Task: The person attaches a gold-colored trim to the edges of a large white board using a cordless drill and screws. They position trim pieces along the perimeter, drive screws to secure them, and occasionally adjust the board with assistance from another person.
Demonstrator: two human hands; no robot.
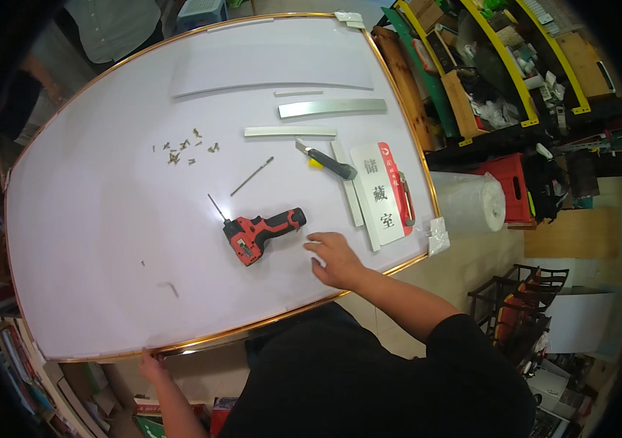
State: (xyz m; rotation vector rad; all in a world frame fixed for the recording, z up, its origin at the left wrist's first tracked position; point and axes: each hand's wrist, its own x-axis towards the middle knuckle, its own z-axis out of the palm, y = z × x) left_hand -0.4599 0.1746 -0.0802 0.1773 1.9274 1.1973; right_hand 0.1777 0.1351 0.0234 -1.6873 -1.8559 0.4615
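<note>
Cordless drill (256,233), red with black trim and a black handle, lies on its side near the middle of the white tabletop (92,241). A long, thin bit (217,206) sticks out of its nose toward the upper left, and a bright white glow shows around it. The handle slants the other way, toward the right hand (314,255). That hand hovers just beside the handle's end, fingers loosely spread, with nothing in its grasp. The left hand (153,366) is at the tabletop's gold-coloured near edge; its fingers are partly hidden, so I cannot tell how firmly they hold the edge.

Just beyond the drill, a slim metal rod (252,176) lies slantwise. Farther up and left, small brass-coloured screws (174,156) are scattered loosely. A utility knife (331,164) with a dark handle rests to the right, near pale metal strips (333,108) and a white sign (375,193) with a red band.
</note>
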